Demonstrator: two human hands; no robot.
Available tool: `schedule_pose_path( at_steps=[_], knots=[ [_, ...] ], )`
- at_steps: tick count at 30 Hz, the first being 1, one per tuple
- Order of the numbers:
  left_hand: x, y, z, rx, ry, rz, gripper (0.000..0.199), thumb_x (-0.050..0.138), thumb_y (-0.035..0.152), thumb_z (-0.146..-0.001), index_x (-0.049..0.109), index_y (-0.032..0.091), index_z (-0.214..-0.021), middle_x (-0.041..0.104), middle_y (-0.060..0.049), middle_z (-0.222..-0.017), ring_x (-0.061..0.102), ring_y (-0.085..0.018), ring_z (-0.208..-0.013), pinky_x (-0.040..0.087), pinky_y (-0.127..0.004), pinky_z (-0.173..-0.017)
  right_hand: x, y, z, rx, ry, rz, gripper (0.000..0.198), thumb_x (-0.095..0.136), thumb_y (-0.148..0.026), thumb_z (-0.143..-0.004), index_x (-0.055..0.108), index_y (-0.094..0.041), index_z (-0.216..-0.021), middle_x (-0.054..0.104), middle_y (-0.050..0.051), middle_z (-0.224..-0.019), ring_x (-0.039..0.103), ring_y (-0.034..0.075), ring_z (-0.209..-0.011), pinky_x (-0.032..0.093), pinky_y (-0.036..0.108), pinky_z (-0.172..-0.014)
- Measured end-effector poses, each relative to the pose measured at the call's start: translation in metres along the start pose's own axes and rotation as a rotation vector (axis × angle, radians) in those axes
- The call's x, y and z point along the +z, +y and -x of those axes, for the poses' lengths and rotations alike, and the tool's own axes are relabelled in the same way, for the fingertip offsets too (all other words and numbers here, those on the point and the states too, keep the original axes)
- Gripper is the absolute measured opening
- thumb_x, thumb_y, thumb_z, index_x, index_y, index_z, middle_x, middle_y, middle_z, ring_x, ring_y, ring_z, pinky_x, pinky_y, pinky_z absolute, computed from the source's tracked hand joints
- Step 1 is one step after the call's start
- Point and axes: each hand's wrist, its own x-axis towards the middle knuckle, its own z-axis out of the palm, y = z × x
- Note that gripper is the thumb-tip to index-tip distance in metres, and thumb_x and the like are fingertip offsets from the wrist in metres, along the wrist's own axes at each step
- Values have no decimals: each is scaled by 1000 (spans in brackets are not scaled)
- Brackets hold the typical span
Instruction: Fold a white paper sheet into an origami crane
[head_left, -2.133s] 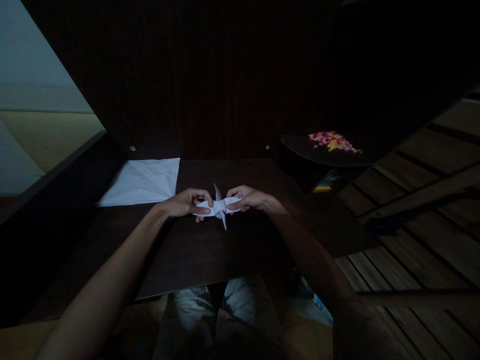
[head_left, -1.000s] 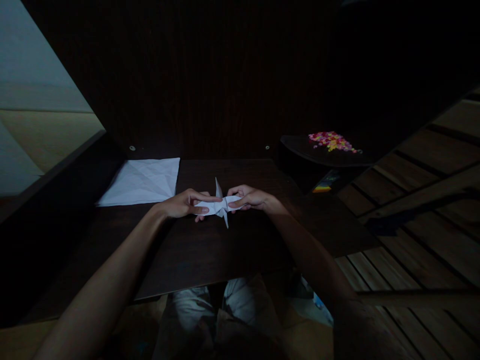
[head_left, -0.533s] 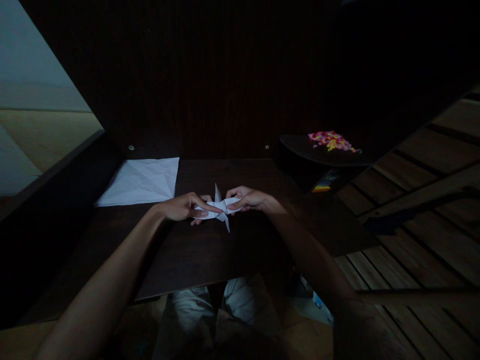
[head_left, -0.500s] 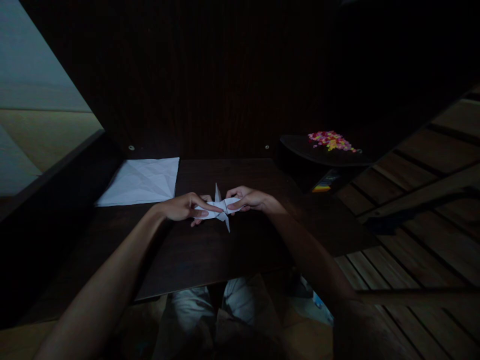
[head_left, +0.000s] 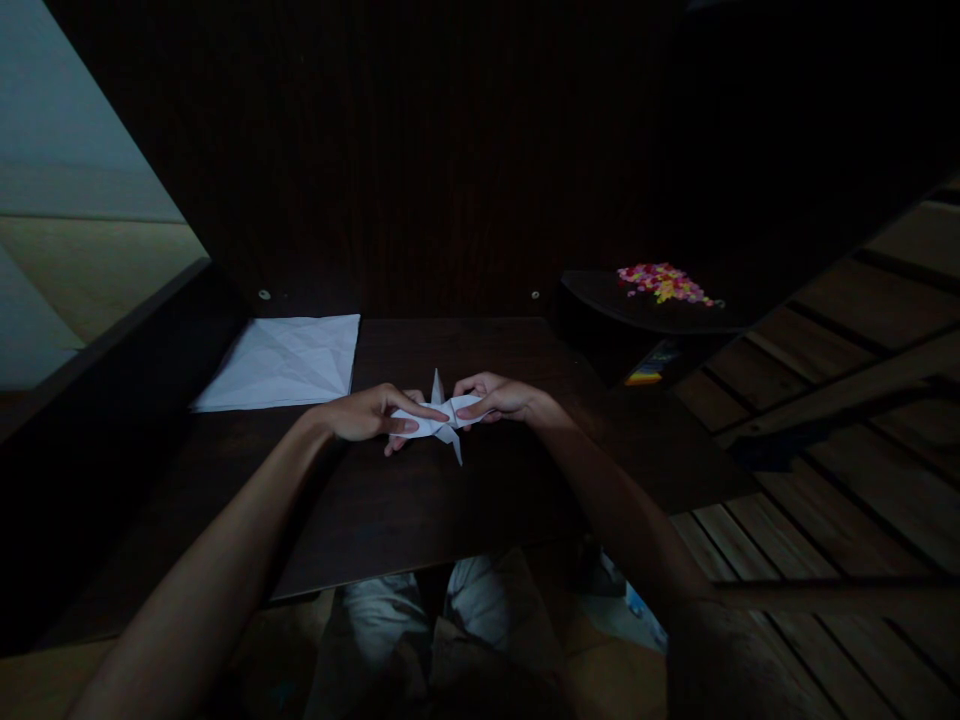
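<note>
A white origami crane (head_left: 448,436) of folded paper is held between my two hands above the dark desk (head_left: 420,510). Its two narrow points stick out, one toward the back and one toward me; the broader flaps spread left and right. My left hand (head_left: 367,413) pinches the left flap, its index finger stretched across to the middle of the paper. On the other side, my right hand (head_left: 499,397) grips the right flap between thumb and fingers. Some fingertips of both hands are hidden under the paper.
Creased white paper sheets (head_left: 292,360) lie at the desk's back left. A rounded dark shelf (head_left: 592,290) at the right bears a pile of small pink, red and yellow pieces (head_left: 664,283). A dark panel (head_left: 420,160) rises behind; a low side wall (head_left: 112,370) bounds the left.
Almost nothing differs. The paper crane and both hands sit very slightly further right in view, and the back point leans a little differently. Both hands keep their hold.
</note>
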Motion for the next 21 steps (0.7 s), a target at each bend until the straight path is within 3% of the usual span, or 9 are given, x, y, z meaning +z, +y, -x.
schedule_pose_path(
  at_steps=[6, 15, 18, 21],
  knots=[
    [0, 0, 1, 0, 24, 46, 39, 62, 28, -82, 61, 23, -121, 58, -3, -87, 58, -8, -59, 49, -21, -54, 0, 1, 1, -19, 1, -12, 34, 80, -24, -60, 55, -12, -80, 68, 3, -63, 47, 3, -37, 25, 10, -30],
    [1, 0, 1, -89, 183, 106, 57, 67, 23, -78, 49, 22, -132, 71, -7, -99, 66, -19, -87, 49, -32, -78, 0, 1, 2, -45, 1, -51, 33, 79, -22, -59, 56, -12, -81, 64, -1, -61, 44, 1, -36, 26, 10, -30],
    [5, 3, -1, -62, 203, 197, 71, 67, 21, -78, 34, 26, -141, 69, -7, -107, 67, -19, -87, 50, -34, -78, 0, 4, 1, -52, 17, -50, 37, 81, -23, -57, 57, -12, -83, 64, -1, -64, 47, 2, -39, 28, 10, -31],
    [8, 7, -3, -65, 225, 187, 76, 66, 21, -79, 28, 23, -144, 71, -6, -94, 67, -17, -77, 48, -27, -67, 1, 2, 1, -30, 16, -30, 36, 80, -23, -58, 56, -12, -83, 64, -1, -63, 46, 2, -38, 26, 10, -30]
  ],
)
